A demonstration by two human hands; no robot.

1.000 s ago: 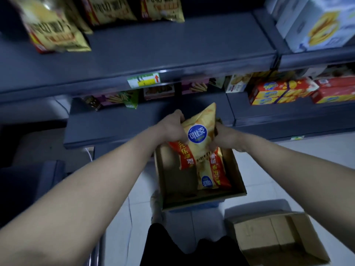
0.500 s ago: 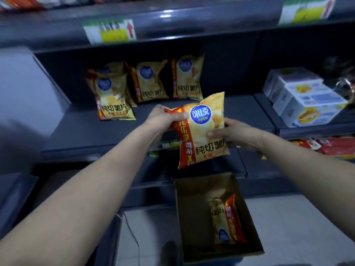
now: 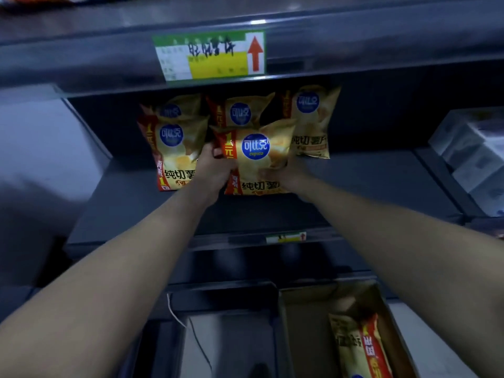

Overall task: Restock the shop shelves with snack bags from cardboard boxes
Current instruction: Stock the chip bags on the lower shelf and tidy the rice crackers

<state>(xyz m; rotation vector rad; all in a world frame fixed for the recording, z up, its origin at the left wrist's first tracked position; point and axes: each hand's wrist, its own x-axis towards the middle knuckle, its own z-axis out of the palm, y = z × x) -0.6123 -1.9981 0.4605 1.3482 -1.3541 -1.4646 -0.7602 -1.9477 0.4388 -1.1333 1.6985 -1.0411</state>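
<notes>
Since half a second ago both arms have reached forward and the crisp bag (image 3: 259,156) has gone from mid-air in front of the shelving to the middle shelf (image 3: 368,186), where it stands upright in front of the row already there.

That shelf is a flat, dark grey board, smooth and matt, with a shelf of the same kind above it. Below to the right sits an open cardboard box (image 3: 302,323) with plain brown walls, and one more snack bag (image 3: 357,347) lies flat inside it. At the far right of the shelf stand pale stacked cartons (image 3: 469,159), blurred.

The crisp bag is a puffed, glossy foil pillow, yellow with a red side band and a round blue logo. Its lower edge is down at the board; whether it rests there cannot be told. Four like bags stand behind and beside it: a front left bag (image 3: 174,154), a rear left bag (image 3: 177,109), a rear middle bag (image 3: 240,111) and a right bag (image 3: 311,118).

The left hand (image 3: 215,170) grips the crisp bag's left edge, fingers curled closely round it. The right hand (image 3: 283,175) holds the lower right part, thumb across the front and the other fingers hidden behind.

A green, white and yellow price label (image 3: 210,54) with a red arrow is fixed on the upper shelf's edge.
</notes>
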